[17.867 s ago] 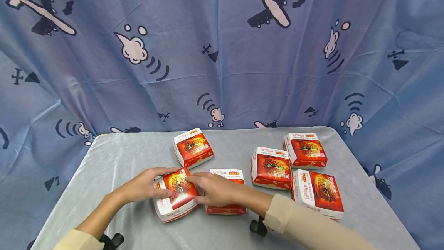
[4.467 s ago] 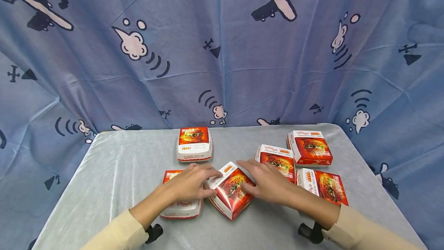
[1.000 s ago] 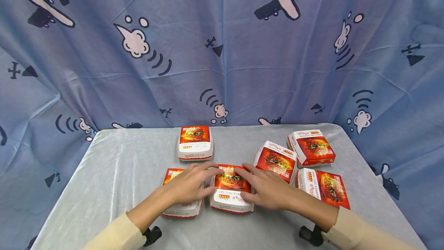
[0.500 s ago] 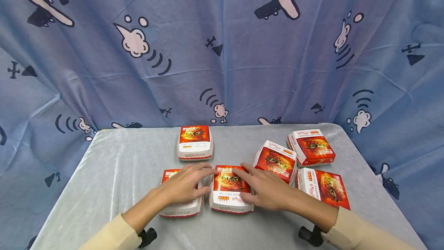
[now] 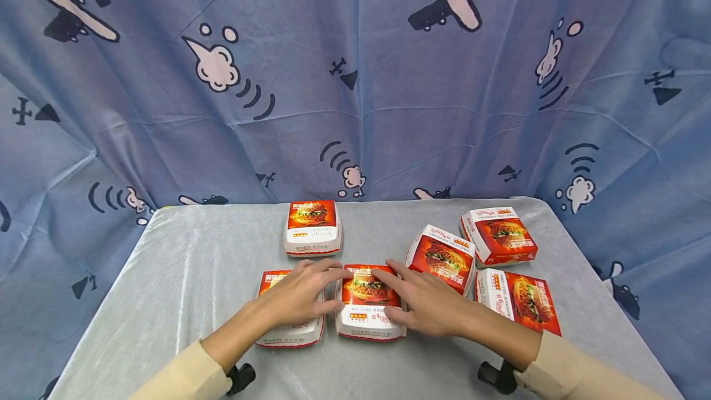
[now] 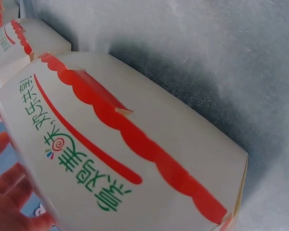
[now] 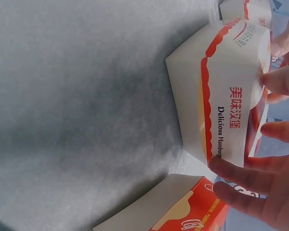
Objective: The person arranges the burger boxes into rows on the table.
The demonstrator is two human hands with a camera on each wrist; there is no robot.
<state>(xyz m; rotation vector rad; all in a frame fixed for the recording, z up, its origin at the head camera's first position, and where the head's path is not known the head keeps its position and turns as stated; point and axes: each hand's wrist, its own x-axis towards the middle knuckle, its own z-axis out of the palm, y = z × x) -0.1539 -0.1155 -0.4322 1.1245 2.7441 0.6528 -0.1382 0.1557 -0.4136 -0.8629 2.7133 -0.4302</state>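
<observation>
A red-and-white hamburger box [image 5: 371, 320] lies at the front middle of the table, its burger picture toward the back. My left hand [image 5: 300, 295] reaches over the hamburger box at the left [image 5: 289, 335], partly hiding it, fingertips at the middle box's left edge; actual contact is unclear. Across from it, my right hand [image 5: 430, 304] rests fingertips on the middle box's top and right side. In the right wrist view, that hand's fingers [image 7: 245, 175] look spread and nearly straight beside the middle box. The left wrist view shows loosely spread fingers behind a white box side [image 6: 115, 139].
Another hamburger box [image 5: 313, 230] sits at the back, left of centre. Rightward are a slanted box [image 5: 441, 258], a back-right box [image 5: 500, 236] and a front-right box [image 5: 519, 301], partly behind my right forearm. A grey cloth covers the table [image 5: 222, 233]; a blue curtain [image 5: 278, 110] hangs behind.
Over the longer span, the left, back and middle boxes turned; the middle one was diagonal 4.5 seconds ago and now sits square. In the last second my hands barely shift.
</observation>
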